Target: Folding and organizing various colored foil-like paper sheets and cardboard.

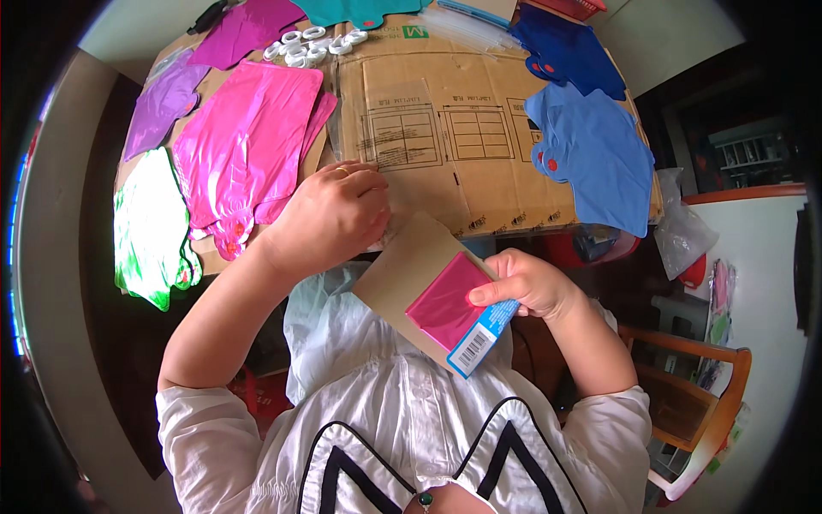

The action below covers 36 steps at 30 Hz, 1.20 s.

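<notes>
My right hand grips a brown card by its right side, thumb on top. Beneath the thumb, a folded pink foil sheet lies flat on the card. A blue and white barcode label runs along the card's lower right edge. My left hand is closed at the table's front edge, knuckles up, a ring on one finger. Its fingertips pinch a clear plastic bag, hard to make out against the cardboard; the exact grip is hidden. The card's upper corner is close to this bag.
Cardboard covers the table. Pink foil balloons, a green-white one and purple ones lie left. Blue balloons lie right. White ribbon rolls and clear sleeves are far back. A wooden chair stands right.
</notes>
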Motion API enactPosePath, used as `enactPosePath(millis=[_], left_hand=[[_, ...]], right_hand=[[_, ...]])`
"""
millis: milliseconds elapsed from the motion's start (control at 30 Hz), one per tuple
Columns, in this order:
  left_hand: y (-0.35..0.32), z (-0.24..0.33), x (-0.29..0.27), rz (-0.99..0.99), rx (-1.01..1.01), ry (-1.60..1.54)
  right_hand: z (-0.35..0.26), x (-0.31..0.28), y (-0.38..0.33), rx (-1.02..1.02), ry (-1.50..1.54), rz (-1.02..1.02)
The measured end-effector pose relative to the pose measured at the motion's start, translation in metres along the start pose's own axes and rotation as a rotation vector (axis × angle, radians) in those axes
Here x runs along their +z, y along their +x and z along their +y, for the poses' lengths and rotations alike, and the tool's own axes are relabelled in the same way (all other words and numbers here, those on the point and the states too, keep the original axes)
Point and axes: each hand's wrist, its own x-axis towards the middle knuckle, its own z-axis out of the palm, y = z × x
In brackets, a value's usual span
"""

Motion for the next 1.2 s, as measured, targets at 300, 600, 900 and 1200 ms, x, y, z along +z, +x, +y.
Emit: enactPosePath(millis=[300, 600, 900, 1200], left_hand=[[0.001, 0.001, 0.001, -0.047, 0.071, 0.092], [-0.004, -0.001, 0.006, 0.028, 0.088, -0.026], [-0.003, 0.005, 0.004, 0.03, 0.167, -0.017], [-0.015, 0.012, 0.012, 0.054, 0.229, -0.085]], right_hand=[[-0.006, 0.008, 0.001, -0.048, -0.011, 0.076], [0.018, 0.041, -0.018, -0.28, -0.069, 0.391], [0.032, 0.061, -0.011, -0.36, -0.06, 0.525], [0.024, 0.061, -0.003, -0.407, -0.164, 0.568]])
